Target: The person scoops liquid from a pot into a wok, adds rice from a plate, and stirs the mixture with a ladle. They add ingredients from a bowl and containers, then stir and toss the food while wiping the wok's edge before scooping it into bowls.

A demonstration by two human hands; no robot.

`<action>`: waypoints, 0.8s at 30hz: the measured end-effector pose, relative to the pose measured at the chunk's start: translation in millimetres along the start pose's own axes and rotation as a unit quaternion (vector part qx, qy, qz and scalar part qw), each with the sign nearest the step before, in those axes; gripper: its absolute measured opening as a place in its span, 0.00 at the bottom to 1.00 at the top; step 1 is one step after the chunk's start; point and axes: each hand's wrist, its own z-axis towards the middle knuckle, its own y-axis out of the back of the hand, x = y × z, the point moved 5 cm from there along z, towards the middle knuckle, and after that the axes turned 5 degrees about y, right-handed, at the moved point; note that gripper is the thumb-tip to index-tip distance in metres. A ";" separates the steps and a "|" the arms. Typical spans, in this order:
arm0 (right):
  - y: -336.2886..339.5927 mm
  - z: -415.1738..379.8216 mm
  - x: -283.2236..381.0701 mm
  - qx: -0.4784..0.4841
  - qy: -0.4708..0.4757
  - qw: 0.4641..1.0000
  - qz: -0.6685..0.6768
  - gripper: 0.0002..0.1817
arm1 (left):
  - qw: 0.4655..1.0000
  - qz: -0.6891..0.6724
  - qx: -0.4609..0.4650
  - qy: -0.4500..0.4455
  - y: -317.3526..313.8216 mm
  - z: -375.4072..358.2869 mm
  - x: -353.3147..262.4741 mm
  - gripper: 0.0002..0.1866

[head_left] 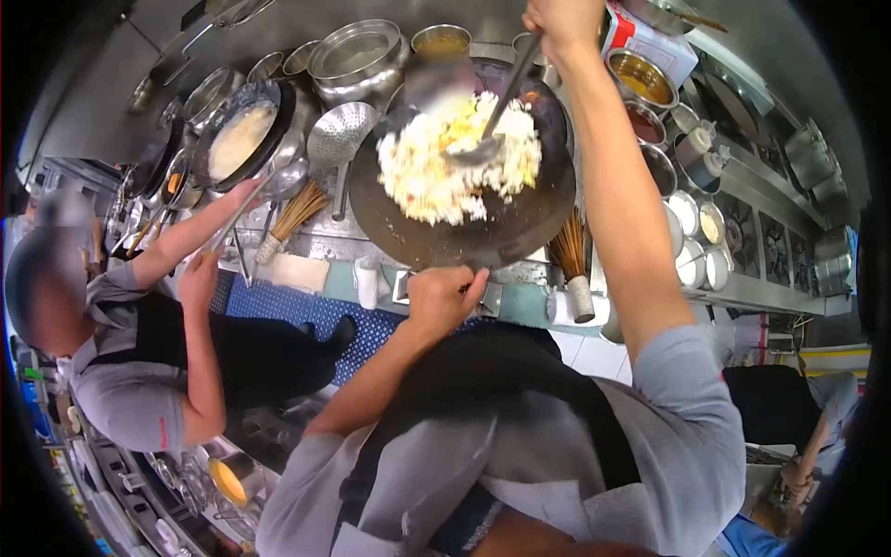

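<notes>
A large dark wok [436, 237] sits in front of me, with fried rice [418, 176] and bits of yellow egg spread over its far half. My left hand [441, 302] is closed at the wok's near rim, fingers wrapped on its edge or handle; a cloth there cannot be made out. My right hand [566, 23] is raised at the top of the view, gripping the upper handle of a metal ladle [481, 150]. The ladle's bowl rests in the rice. Something blurred covers part of the wok's far side.
Left of the wok lies a perforated skimmer [342, 133]. Bamboo brushes [299, 206] [569, 246] flank it. A co-worker [139, 343] on the left holds a ladle near another wok [239, 139]. Sauce pots [642, 79] and squeeze bottles [696, 144] stand right. Another person [789, 408] is at far right.
</notes>
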 end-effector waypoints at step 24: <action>-2.6 -33.6 14.5 0.011 0.125 0.990 0.059 0.20 | 0.997 -0.071 0.001 0.041 -2.2 -58.3 11.1 0.20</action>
